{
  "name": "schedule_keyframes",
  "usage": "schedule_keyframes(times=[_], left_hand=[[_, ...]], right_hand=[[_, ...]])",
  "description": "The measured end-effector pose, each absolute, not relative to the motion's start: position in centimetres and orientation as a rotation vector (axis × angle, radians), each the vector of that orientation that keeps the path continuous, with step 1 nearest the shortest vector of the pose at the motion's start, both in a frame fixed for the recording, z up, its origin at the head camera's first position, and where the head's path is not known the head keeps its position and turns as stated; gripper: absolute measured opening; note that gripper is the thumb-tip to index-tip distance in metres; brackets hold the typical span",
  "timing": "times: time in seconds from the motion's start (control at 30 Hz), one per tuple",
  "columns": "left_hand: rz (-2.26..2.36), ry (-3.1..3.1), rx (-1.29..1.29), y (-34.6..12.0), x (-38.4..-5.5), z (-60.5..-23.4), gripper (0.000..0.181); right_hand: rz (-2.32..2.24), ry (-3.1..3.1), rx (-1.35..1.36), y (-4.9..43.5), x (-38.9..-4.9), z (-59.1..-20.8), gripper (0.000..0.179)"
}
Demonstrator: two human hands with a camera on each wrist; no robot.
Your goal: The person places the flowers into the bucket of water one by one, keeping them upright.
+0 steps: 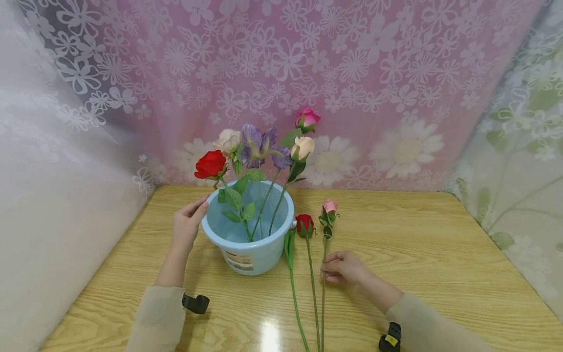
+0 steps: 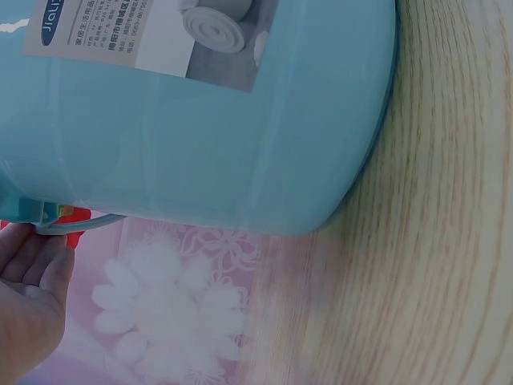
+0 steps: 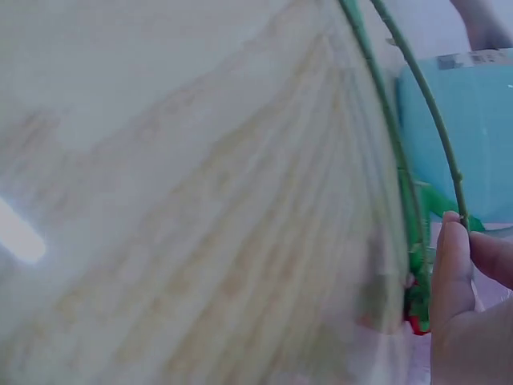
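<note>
One pink rose [image 1: 330, 207], long grn stem [image 1: 323, 313] pinched in R hand [image 1: 344, 268], L hand [image 1: 188, 222] gripping lt-blue bucket [image 1: 267, 256]

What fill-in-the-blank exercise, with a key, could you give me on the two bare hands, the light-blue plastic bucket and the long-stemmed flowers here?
1. The right hand pinches the pale-pink, half-open rose by its ____.
2. The large ruffled iris rising from the round light-blue plastic bucket, which the left hand touches, is ____ in colour.
3. Counting that rose's, ____ long thin stems show outside the bucket.

Missing words: stem; purple; three.
</note>
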State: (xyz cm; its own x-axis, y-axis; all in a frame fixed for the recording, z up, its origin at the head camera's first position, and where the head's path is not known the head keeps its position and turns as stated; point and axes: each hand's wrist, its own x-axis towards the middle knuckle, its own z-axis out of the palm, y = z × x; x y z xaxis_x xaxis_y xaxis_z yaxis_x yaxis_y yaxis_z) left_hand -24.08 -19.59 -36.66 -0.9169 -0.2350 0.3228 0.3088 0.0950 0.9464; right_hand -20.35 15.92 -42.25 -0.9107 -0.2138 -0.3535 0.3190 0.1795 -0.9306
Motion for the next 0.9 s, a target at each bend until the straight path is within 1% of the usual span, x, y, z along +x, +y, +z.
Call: schedule_keyframes(times=[0.27,0.53,0.9], left_hand=[[-1.882,-1.995,-0.070,-19.6,-24.0,-36.6,0.030],[-1.861,-1.999,-0.058,-19.6,-24.0,-36.6,0.029],[-1.869,-2.021,-0.050,-19.6,-24.1,-36.7,0.030]], right_hand=[[-1.881,1.981,-0.052,16.6,-20.2,-40.3,0.025],[-1.933,1.955,-0.096,16.8,-19.6,-38.4,0.029],[-2.024,1.905,-0.129,16.7,-18.8,-35.7,0.015]])
